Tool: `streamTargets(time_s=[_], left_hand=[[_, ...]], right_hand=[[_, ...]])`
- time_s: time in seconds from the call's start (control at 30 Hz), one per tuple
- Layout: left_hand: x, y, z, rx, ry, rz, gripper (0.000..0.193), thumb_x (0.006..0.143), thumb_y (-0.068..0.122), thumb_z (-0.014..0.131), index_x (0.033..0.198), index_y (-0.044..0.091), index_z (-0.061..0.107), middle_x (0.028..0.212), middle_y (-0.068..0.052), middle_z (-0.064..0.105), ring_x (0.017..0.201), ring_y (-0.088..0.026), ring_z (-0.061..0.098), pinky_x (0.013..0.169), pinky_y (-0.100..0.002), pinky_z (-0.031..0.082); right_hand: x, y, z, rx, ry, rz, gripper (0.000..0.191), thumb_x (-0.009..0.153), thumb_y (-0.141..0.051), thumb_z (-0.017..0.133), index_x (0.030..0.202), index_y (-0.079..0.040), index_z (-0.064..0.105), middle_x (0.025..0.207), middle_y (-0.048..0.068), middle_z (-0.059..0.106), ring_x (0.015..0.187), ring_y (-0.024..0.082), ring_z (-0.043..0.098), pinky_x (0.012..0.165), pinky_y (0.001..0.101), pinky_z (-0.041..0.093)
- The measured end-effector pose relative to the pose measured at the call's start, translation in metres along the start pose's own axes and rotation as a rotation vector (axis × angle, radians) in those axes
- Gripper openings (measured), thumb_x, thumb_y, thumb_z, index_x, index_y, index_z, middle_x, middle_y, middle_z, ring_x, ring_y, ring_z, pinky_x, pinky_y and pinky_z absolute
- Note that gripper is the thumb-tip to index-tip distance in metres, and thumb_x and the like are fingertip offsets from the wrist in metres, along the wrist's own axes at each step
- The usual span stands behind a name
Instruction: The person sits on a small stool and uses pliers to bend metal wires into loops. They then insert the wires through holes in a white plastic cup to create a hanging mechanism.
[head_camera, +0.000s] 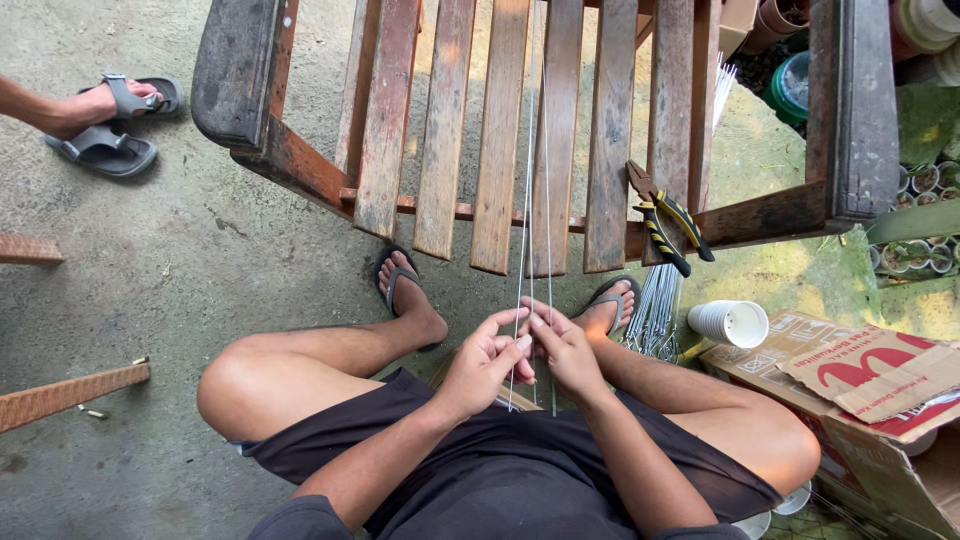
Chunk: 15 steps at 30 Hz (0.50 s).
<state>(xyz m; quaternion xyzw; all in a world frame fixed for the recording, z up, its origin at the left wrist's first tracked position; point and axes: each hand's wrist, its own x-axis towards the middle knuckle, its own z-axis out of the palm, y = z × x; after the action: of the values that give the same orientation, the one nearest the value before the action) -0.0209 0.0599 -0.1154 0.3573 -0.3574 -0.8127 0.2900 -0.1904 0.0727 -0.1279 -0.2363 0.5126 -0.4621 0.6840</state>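
Observation:
I sit with knees spread, looking down at my lap. My left hand (485, 362) and my right hand (562, 345) meet between my knees, both pinching the near ends of a few thin metal wires (531, 180). The wires run straight up from my fingers across the slats of a wooden bench (500, 130) in front of me. Their short ends stick out below my hands.
Yellow-and-black pliers (665, 218) lie on the bench's right slats. A bundle of wires (655, 315), a stack of white cups (730, 323) and a torn cardboard box (860, 380) sit at my right. Another person's sandalled feet (105, 125) are at upper left. Wooden planks (65, 393) lie left.

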Motion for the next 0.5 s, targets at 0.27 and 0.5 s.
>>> streamTargets(time_s=[0.27, 0.5], left_hand=[[0.003, 0.006, -0.014, 0.065, 0.065, -0.040, 0.050, 0.104, 0.020, 0.060, 0.150, 0.005, 0.050, 0.076, -0.003, 0.068, 0.065, -0.008, 0.065, 0.063, -0.022, 0.055], [0.010, 0.002, -0.029, 0.136, 0.188, -0.032, 0.046, 0.103, 0.020, 0.060, 0.147, 0.006, 0.057, 0.078, -0.003, 0.069, 0.062, -0.005, 0.060, 0.061, -0.021, 0.052]], right_hand=[[-0.019, -0.026, -0.014, -0.751, 0.307, -0.244, 0.056, 0.103, -0.016, 0.052, 0.156, -0.002, 0.039, 0.089, 0.008, 0.057, 0.060, 0.010, 0.052, 0.054, 0.0242, 0.046], [-0.009, -0.006, 0.002, -0.776, 0.292, -0.459, 0.057, 0.108, -0.015, 0.056, 0.158, 0.003, 0.037, 0.092, 0.007, 0.054, 0.071, 0.011, 0.052, 0.065, 0.0247, 0.048]])
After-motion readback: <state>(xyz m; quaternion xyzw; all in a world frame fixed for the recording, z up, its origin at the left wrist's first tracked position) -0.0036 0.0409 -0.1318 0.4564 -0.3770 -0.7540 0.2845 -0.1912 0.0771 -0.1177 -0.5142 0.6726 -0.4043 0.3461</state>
